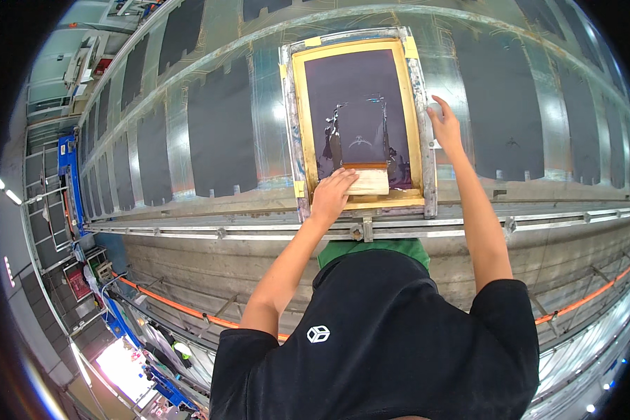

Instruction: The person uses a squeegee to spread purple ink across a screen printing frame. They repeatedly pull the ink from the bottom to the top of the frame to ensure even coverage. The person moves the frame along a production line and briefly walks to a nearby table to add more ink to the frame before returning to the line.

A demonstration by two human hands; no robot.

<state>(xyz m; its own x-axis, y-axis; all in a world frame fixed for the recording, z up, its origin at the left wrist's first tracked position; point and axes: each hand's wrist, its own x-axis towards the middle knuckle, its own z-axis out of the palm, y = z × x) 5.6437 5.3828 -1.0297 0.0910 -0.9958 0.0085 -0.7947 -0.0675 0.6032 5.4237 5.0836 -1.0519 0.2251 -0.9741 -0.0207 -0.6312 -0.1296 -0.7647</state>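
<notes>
A screen printing frame (430, 189) lies on the long table in front of me. Its dark mesh (353, 73) is bordered by yellow tape, and wet dark ink streaks surround a small printed shape in the middle. My left hand (334, 192) grips the pale wooden handle of a squeegee (369, 183), whose brown blade edge rests on the mesh near the frame's close end. Beside the frame's right rail is my right hand (446, 127), thumb and fingers apart around a small whitish spot. I cannot tell whether it touches the rail.
Dark fabric panels (220, 129) lie in a row along the shiny table on both sides; one panel (500, 105) at the right bears a small faint print. A metal rail (259, 230) runs along the near edge. Behind me passes an orange bar (171, 301).
</notes>
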